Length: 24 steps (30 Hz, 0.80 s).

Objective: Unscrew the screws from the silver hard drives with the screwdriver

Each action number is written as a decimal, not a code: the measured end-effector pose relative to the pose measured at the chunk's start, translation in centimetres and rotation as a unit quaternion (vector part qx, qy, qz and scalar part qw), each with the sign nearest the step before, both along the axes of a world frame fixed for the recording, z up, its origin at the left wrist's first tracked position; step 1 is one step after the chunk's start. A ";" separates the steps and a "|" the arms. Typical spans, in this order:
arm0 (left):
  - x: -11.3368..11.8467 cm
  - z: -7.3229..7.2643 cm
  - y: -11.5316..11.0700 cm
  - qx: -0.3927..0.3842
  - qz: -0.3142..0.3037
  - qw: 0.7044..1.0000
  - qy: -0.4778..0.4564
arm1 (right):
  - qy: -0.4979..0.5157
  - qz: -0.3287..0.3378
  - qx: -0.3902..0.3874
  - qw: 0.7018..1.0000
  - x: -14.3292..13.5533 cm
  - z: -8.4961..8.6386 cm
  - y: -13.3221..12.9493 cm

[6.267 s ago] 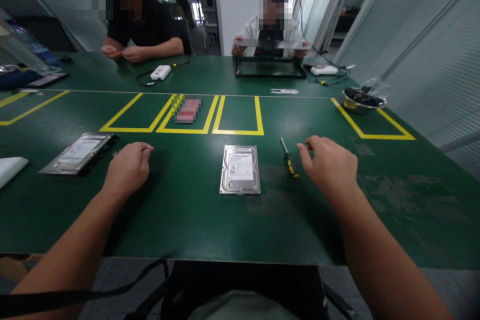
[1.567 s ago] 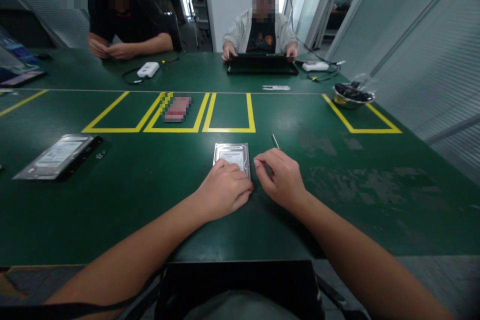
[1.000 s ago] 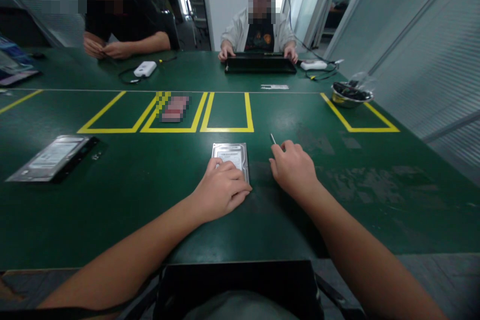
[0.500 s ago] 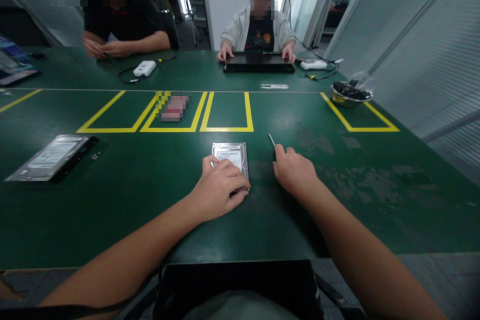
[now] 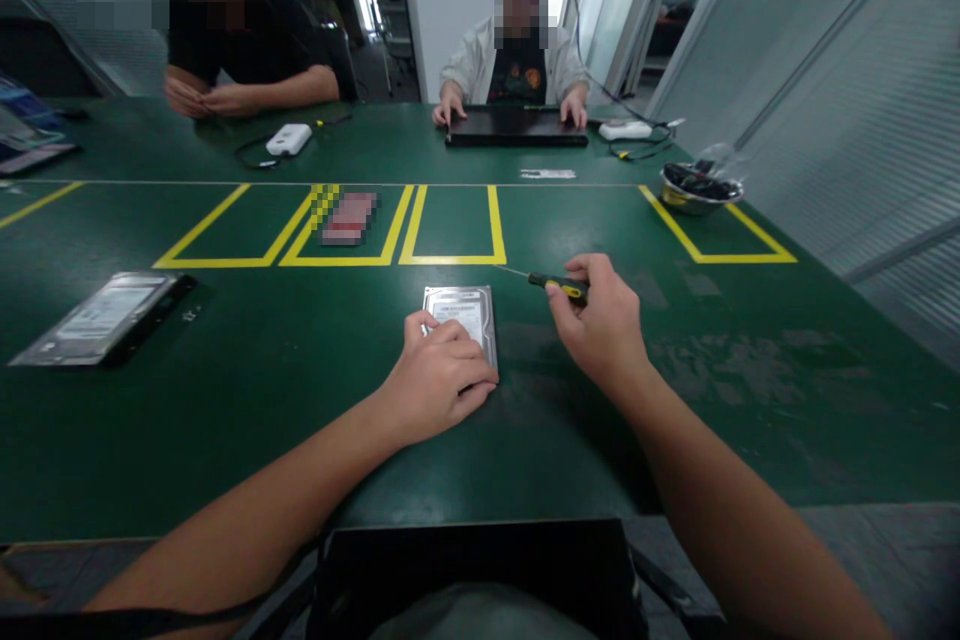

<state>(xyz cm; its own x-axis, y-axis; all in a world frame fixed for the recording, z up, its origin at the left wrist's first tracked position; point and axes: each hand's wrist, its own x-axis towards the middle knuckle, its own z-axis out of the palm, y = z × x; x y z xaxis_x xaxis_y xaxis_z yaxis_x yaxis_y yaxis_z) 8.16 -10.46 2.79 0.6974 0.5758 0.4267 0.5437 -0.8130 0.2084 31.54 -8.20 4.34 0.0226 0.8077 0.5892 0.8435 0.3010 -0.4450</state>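
At mid-frame the left hand (image 5: pixel 446 378), fingers half-curled, clasps the hard drive (image 5: pixel 462 299) flat on the table (image 5: pixel 150 440), while right of centre the right hand (image 5: pixel 606 305), fingers closed, pinches the screwdriver (image 5: pixel 553 286), whose leftward-pointing tip could scratch the drive if that pinch slipped.

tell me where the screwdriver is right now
In the head view, the screwdriver is right of centre, held in the right hand to the right of the hard drive, with its shaft pointing left.
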 end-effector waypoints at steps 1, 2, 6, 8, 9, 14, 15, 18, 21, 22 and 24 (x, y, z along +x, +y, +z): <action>0.0 0.0 0.0 0.003 -0.001 1.000 0.000 | 0.036 0.002 0.009 0.999 -0.1 0.1 -0.1; 0.0 -0.1 0.0 0.006 -0.002 1.000 0.000 | 0.075 0.003 0.014 0.997 -0.2 0.2 -0.2; -0.1 -0.2 0.0 0.015 -0.005 1.000 0.005 | 0.239 0.044 0.019 0.970 -0.5 0.5 -0.3; -0.1 -0.2 0.1 0.019 -0.009 1.000 0.007 | 0.308 0.067 0.017 0.949 -0.5 0.7 -0.2; -0.1 -0.2 0.1 0.023 -0.012 1.000 0.007 | 0.334 0.073 0.015 0.940 -0.5 0.7 -0.1; -0.2 -0.2 0.2 0.021 -0.024 0.999 0.013 | 0.385 0.065 0.050 0.919 -0.8 1.1 -0.2; -0.2 -0.2 0.1 0.013 -0.023 1.000 0.011 | 0.382 0.063 0.066 0.919 -0.9 1.2 -0.3; -0.3 -0.1 0.1 -0.015 -0.011 1.000 0.000 | 0.356 0.058 0.107 0.927 -1.3 1.3 -0.9; -0.2 0.0 0.0 -0.031 0.006 0.999 -0.002 | 0.324 0.072 0.125 0.935 -1.5 1.0 -1.4; -0.2 0.1 0.0 -0.036 0.012 0.999 0.000 | 0.317 0.088 0.130 0.935 -1.6 0.7 -1.4; -0.1 0.2 -0.1 -0.047 0.023 0.999 0.004 | 0.304 0.130 0.134 0.934 -1.6 0.0 -1.6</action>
<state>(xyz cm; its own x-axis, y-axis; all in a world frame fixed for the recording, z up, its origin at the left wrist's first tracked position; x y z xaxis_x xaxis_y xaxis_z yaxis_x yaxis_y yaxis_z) 8.05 -10.56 3.03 0.6734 0.6436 0.3636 0.5815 -0.7649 0.2771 29.98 -9.77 4.38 0.2426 0.6574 0.7134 0.3412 0.6306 -0.6971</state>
